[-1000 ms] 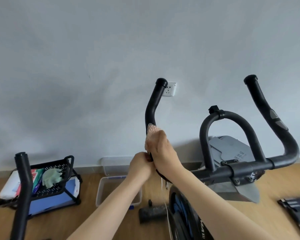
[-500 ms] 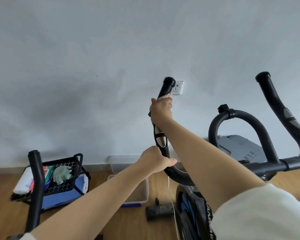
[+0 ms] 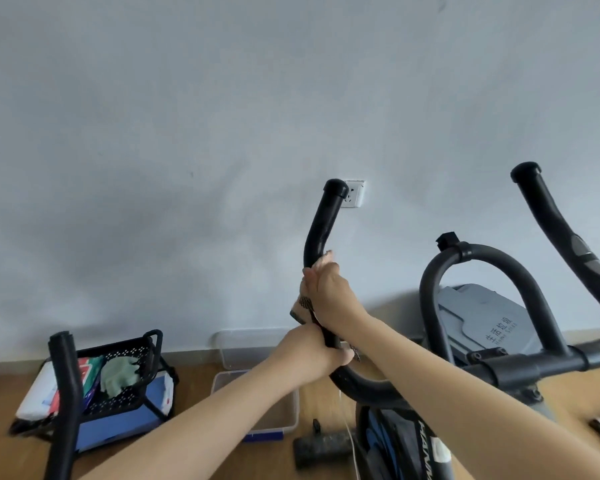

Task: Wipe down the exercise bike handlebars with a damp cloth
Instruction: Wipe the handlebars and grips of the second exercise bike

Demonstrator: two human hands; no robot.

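Note:
The black left handlebar (image 3: 321,223) of the exercise bike rises in a curve to a capped tip in front of a wall socket. My right hand (image 3: 329,296) is wrapped around its middle with a pale cloth (image 3: 302,304) pressed between palm and bar; only cloth edges show. Just below it my left hand (image 3: 309,351) grips the same bar near the bend. The right handlebar (image 3: 561,230) stands untouched at the right, and a black loop bar (image 3: 478,252) arches between them.
A black mesh rack (image 3: 129,386) with gloves and packets sits on the wooden floor at left, a black upright post (image 3: 66,393) in front of it. Clear plastic bins (image 3: 274,420) lie by the wall. A grey lidded bin (image 3: 482,320) stands behind the bike.
My right hand with the cloth slid up the left handlebar toward its tip, then back down to the middle. My left hand kept its hold below, near the bend.

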